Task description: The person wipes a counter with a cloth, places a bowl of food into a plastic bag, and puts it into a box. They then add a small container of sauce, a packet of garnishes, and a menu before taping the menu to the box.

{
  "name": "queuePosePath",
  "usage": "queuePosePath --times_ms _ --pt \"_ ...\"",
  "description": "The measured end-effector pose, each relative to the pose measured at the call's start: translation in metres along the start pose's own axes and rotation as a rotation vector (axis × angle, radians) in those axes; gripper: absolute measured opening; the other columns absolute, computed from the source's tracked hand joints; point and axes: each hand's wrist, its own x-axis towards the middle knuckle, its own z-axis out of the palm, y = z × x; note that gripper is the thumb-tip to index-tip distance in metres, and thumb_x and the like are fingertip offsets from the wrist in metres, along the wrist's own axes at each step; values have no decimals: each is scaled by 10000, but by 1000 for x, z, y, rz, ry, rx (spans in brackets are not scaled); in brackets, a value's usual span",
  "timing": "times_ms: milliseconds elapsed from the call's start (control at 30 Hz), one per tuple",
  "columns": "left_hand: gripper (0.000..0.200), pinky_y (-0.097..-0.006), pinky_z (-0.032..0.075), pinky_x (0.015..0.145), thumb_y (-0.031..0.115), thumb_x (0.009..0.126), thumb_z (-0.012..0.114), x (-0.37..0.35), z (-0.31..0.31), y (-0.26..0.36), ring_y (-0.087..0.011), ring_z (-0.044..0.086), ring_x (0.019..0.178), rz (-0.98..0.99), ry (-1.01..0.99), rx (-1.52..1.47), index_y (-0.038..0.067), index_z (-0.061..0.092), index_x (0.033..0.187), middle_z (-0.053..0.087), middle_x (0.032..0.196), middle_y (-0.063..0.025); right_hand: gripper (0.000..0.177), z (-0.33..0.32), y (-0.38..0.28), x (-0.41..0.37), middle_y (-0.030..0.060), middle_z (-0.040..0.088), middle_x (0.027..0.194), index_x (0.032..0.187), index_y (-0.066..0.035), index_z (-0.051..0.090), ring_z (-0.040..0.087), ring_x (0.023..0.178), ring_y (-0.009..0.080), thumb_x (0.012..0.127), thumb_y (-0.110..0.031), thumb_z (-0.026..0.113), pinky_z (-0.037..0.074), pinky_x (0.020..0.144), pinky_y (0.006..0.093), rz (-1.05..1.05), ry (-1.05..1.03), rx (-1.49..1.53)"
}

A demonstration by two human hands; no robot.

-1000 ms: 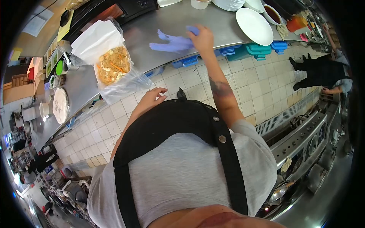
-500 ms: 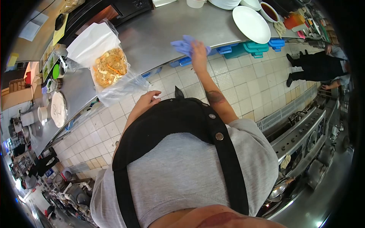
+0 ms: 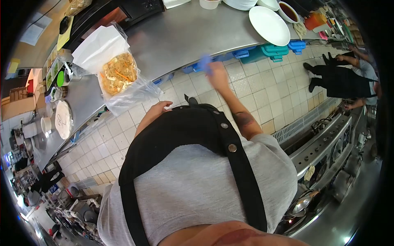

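My right hand is closed around a blue-violet cloth, both somewhat blurred, just off the front edge of the steel counter. Near the front of my apron, my left hand has its fingers partly spread and nothing in them. Beyond that hand, a plastic bag with white paper lies at the counter's edge, with noodles and bits of carrot on top.
A white oval plate and a bowl of dark sauce stand at the back right. Teal and blue lidded bins are below the counter. Another person is at the far right, by the stove.
My right hand has moved with the cloth off the counter, down towards my body. My left hand has shifted slightly. The other person has changed posture a little.
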Motion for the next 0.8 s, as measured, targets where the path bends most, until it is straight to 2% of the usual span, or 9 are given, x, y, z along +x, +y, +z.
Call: queuePosePath --times_ms 100,267,333,367,433,500,600,700,800 --pt "469 -313 456 883 221 826 612 1 0 7 -219 607 971 11 -17 30 13 526 1237 601 1153 -140 214 41 -65 6 64 576 923 893 -106 624 543 934 271 684 -114 666 438 794 420 -360 -144 -39" --pt "444 -325 462 871 249 845 615 -1 1 6 -252 617 968 18 -28 52 30 541 1224 598 1160 -154 140 60 -12 28 35 568 863 847 -124 615 539 861 249 716 -166 589 419 734 429 -388 10 -174" --pt "456 -313 454 883 236 836 606 -2 -1 4 -222 611 975 3 -40 40 29 533 1235 598 1160 -141 119 54 63 15 64 580 804 835 -102 607 553 793 266 732 -156 580 431 686 422 -132 151 -320" --pt "453 -312 453 884 233 836 605 0 -1 -2 -219 612 974 5 -36 25 33 534 1237 598 1160 -140 65 51 103 -1 99 587 760 803 -83 595 559 715 293 783 -126 551 439 630 440 105 564 -76" --pt "444 -309 453 882 221 837 602 -6 4 -19 -213 613 968 -10 -40 8 41 536 1238 599 1161 -137 190 -1 151 -38 157 638 887 864 -55 630 632 873 336 857 -226 549 511 702 459 878 -106 -552" --pt "434 -305 454 877 204 838 596 1 1 -30 -206 613 957 9 -39 18 49 539 1239 600 1163 -130 239 -37 164 -74 159 644 927 957 -68 649 631 928 348 829 -259 583 526 732 450 711 -569 -666" --pt "385 -333 471 848 219 853 603 3 2 -21 -256 631 914 2 -1 40 76 554 1207 597 1136 -162 240 -57 123 -51 166 642 981 1005 -96 657 625 959 350 810 -226 606 525 755 444 919 -345 -579" --pt "365 -372 474 848 262 879 600 6 3 -19 -323 616 940 76 -13 59 74 552 1187 587 1125 -197 212 -54 63 -12 180 642 1027 979 -103 671 625 977 364 811 -215 605 526 781 442 511 79 -541" --pt "366 -381 470 861 247 875 591 8 -3 -18 -343 603 957 160 -34 128 64 546 1189 585 1133 -190 222 -25 63 21 187 648 1026 973 -105 678 630 972 366 801 -225 603 526 801 431 289 -97 -477"
